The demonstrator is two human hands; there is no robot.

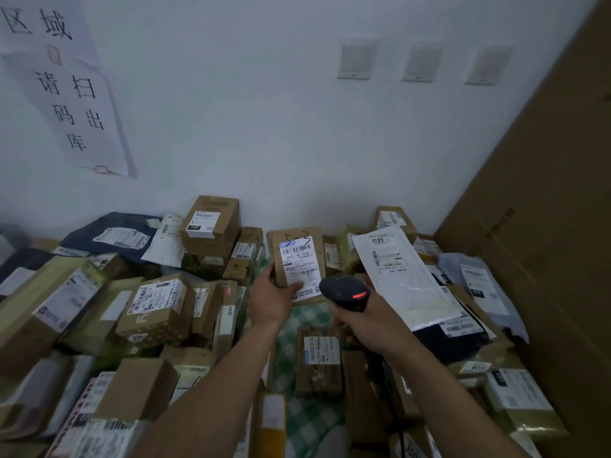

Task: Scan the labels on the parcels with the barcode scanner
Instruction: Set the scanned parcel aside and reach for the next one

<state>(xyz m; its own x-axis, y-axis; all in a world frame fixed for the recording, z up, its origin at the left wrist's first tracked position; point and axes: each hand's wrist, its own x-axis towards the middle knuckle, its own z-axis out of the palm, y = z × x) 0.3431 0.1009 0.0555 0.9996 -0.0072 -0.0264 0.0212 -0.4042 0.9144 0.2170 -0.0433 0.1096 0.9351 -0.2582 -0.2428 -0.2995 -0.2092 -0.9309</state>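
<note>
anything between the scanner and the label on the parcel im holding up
Nothing visible. The scanner in the right hand faces the label; the left hand, gripping the parcel, covers only the label's lower edge with its thumb.

I'm reaching both arms forward, my left hand [269,299] pinching the parcel [299,259], my right hand [363,322] gripping the scanner [344,288].

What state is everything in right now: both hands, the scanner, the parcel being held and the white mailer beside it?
brown parcel: lifted above the pile, upright, label facing the camera
barcode scanner: red light on, head turned toward the label
left hand: holds the brown parcel by its lower left corner, thumb on the label
right hand: wrapped round the barcode scanner's handle
white mailer: lying tilted on the pile, label up
</note>
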